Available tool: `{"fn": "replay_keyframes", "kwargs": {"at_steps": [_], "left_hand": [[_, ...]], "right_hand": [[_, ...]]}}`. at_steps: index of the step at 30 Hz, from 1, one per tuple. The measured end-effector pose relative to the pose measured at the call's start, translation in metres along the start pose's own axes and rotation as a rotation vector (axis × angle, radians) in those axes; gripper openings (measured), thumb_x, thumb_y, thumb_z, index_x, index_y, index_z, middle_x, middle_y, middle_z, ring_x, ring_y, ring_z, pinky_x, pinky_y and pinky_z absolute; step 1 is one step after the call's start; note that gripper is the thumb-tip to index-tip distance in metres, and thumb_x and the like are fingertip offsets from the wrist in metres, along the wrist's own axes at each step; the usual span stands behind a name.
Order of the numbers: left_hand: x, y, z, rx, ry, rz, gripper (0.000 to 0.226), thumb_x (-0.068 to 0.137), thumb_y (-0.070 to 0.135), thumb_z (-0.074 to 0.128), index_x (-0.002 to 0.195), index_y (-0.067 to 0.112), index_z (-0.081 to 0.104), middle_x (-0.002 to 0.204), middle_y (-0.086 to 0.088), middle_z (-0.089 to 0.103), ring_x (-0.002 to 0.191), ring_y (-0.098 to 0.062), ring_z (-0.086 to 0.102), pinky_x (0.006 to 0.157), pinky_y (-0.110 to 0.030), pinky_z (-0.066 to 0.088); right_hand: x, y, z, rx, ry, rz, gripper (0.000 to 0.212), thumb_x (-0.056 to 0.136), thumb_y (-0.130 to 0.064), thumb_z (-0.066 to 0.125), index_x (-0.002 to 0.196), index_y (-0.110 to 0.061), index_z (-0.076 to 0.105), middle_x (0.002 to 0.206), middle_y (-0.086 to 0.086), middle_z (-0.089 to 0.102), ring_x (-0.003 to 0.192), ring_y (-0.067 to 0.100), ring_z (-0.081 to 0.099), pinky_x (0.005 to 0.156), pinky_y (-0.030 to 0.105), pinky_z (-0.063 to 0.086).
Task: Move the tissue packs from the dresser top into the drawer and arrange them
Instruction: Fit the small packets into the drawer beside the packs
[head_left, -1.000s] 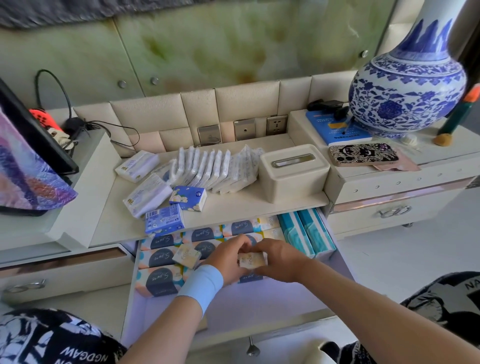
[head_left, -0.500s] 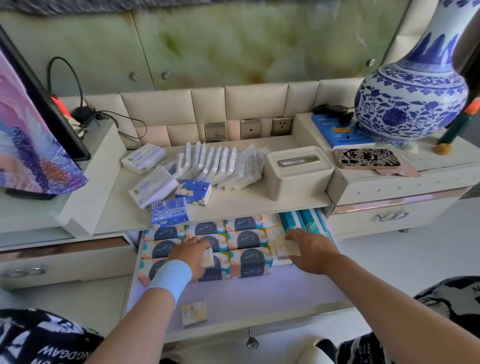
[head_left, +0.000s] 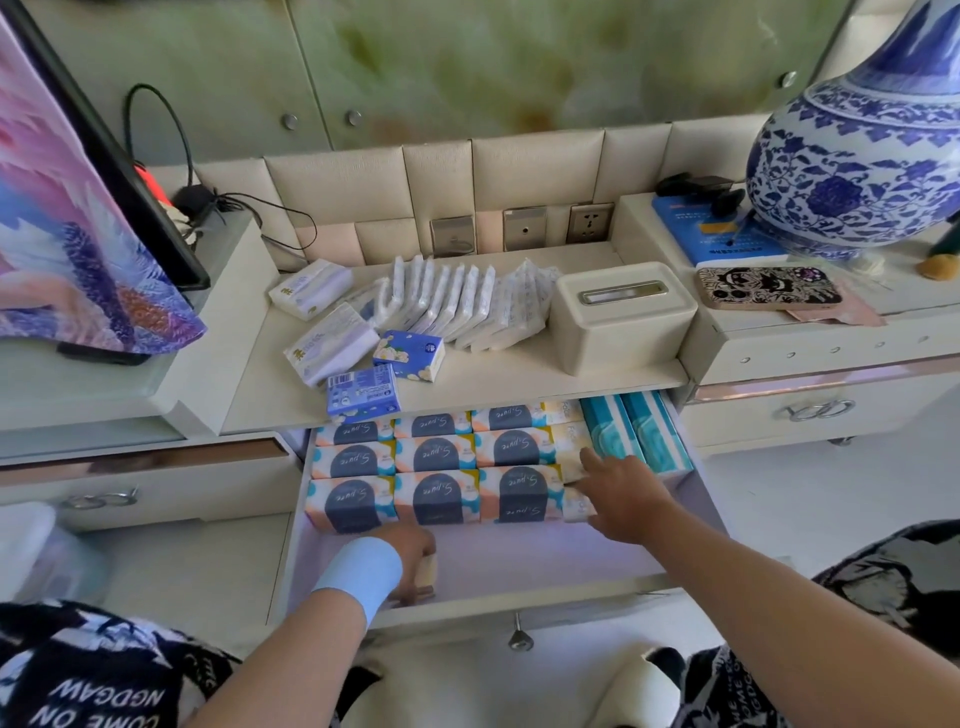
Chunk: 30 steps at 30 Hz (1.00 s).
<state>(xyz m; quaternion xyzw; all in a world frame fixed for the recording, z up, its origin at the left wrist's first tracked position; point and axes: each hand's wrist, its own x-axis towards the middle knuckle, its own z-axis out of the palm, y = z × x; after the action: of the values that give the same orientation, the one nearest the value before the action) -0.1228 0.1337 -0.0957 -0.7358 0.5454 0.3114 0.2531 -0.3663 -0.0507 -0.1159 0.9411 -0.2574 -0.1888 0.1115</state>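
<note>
Tissue packs (head_left: 457, 306) are leaning against one another in a white row at the back of the dresser top (head_left: 519, 376). Two bigger white packs (head_left: 330, 351) are lying to their left, and two small blue packs (head_left: 410, 356) are sitting nearer the front, one right at the edge. Under that top the drawer (head_left: 519, 569) is standing pulled out, its pale floor showing bare along the front. On the right a blue-and-white vase (head_left: 857, 166) is standing on a raised side cabinet (head_left: 831, 353), and on the left a screen (head_left: 78, 218) with a pink and purple picture is leaning back. A cream tissue box (head_left: 618, 322) is sitting just beside the white row, on its right. Inside the drawer, patterned packs (head_left: 436, 457) are lying in three rows of three, touching one another, and two teal packs (head_left: 639, 436) are lying lengthwise along the right wall. The right hand (head_left: 623, 493) is resting flat, fingers stretched and holding nothing, on the small cream packs (head_left: 569, 452) wedged between the patterned rows and the teal pair. The left hand (head_left: 413, 543), wearing a light blue wristband (head_left: 363, 571), is curling its fingers round a small pale pack (head_left: 430, 571) near the drawer's front, just before the nearest patterned row.
</note>
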Motion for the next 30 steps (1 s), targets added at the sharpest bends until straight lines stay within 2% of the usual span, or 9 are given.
{"fn": "replay_keyframes", "kwargs": {"at_steps": [2,8,10,12,15,18,23,27,30], "left_hand": [[0.003,-0.001,0.008,-0.037,0.000,0.000,0.062,0.086,0.034,0.069,0.142,0.029,0.043,0.142,-0.003,0.049,0.123,-0.026,0.053,0.100,-0.033,0.045],[0.012,-0.002,0.016,-0.179,-0.043,-0.061,0.064,0.082,0.021,0.071,0.137,0.028,0.040,0.139,-0.003,0.049,0.116,-0.025,0.054,0.096,-0.033,0.046],[0.016,0.002,0.013,-0.192,-0.084,-0.072,0.072,0.081,0.024,0.073,0.144,0.028,0.038,0.143,-0.001,0.049,0.122,-0.024,0.053,0.101,-0.034,0.046],[0.020,0.009,0.009,-0.161,-0.115,-0.057,0.067,0.083,0.030,0.071,0.144,0.023,0.043,0.143,-0.001,0.051,0.125,-0.023,0.053,0.103,-0.035,0.045],[0.021,0.017,-0.002,-0.100,-0.172,-0.027,0.054,0.085,0.035,0.068,0.136,0.019,0.054,0.133,-0.002,0.059,0.114,-0.023,0.060,0.094,-0.033,0.051],[0.020,0.022,-0.015,-0.127,-0.218,-0.014,0.058,0.079,0.037,0.074,0.133,0.022,0.056,0.127,-0.003,0.060,0.103,-0.023,0.067,0.088,-0.035,0.057],[0.015,0.039,-0.063,-0.186,-0.029,0.126,0.055,0.074,0.054,0.075,0.118,0.025,0.059,0.112,0.003,0.061,0.097,-0.021,0.064,0.085,-0.034,0.055],[0.016,0.052,-0.087,-0.457,0.185,0.183,0.054,0.081,0.042,0.074,0.130,0.033,0.055,0.120,0.004,0.057,0.100,-0.018,0.055,0.081,-0.026,0.046],[0.019,0.058,-0.091,-0.510,0.228,0.193,0.053,0.085,0.039,0.072,0.134,0.032,0.052,0.122,0.003,0.056,0.102,-0.018,0.055,0.080,-0.025,0.045]], "right_hand": [[0.000,-0.001,0.000,-0.003,0.042,0.011,0.043,0.091,-0.047,0.058,0.126,-0.022,0.059,0.136,0.007,0.043,0.101,0.024,0.058,0.080,0.036,0.046],[0.000,-0.003,0.006,0.080,0.085,0.111,0.049,0.090,-0.034,0.062,0.130,-0.017,0.038,0.124,0.004,0.050,0.096,0.021,0.061,0.078,0.034,0.046],[0.002,-0.002,0.008,0.069,0.074,0.097,0.050,0.091,-0.040,0.061,0.130,-0.018,0.040,0.127,0.006,0.047,0.097,0.022,0.061,0.078,0.034,0.045],[0.003,-0.001,0.010,0.073,0.067,0.085,0.050,0.092,-0.044,0.060,0.130,-0.019,0.042,0.128,0.006,0.046,0.097,0.022,0.061,0.079,0.035,0.046],[0.004,0.003,0.011,0.088,0.062,0.060,0.049,0.091,-0.047,0.060,0.129,-0.021,0.044,0.127,0.004,0.047,0.093,0.021,0.061,0.078,0.034,0.047],[0.004,0.006,0.008,0.120,0.065,0.041,0.049,0.087,-0.048,0.058,0.128,-0.023,0.047,0.125,0.000,0.051,0.092,0.019,0.062,0.080,0.033,0.048],[0.002,0.015,0.002,0.166,0.080,0.040,0.046,0.088,-0.052,0.056,0.125,-0.026,0.051,0.121,-0.004,0.058,0.095,0.018,0.063,0.085,0.032,0.049],[0.003,0.009,0.009,0.070,0.074,0.026,0.042,0.095,-0.050,0.052,0.126,-0.022,0.054,0.122,0.001,0.055,0.097,0.021,0.063,0.087,0.036,0.048],[0.005,0.009,0.006,0.037,0.077,0.011,0.039,0.095,-0.044,0.053,0.125,-0.019,0.054,0.119,0.003,0.056,0.094,0.021,0.063,0.085,0.036,0.046]]}}
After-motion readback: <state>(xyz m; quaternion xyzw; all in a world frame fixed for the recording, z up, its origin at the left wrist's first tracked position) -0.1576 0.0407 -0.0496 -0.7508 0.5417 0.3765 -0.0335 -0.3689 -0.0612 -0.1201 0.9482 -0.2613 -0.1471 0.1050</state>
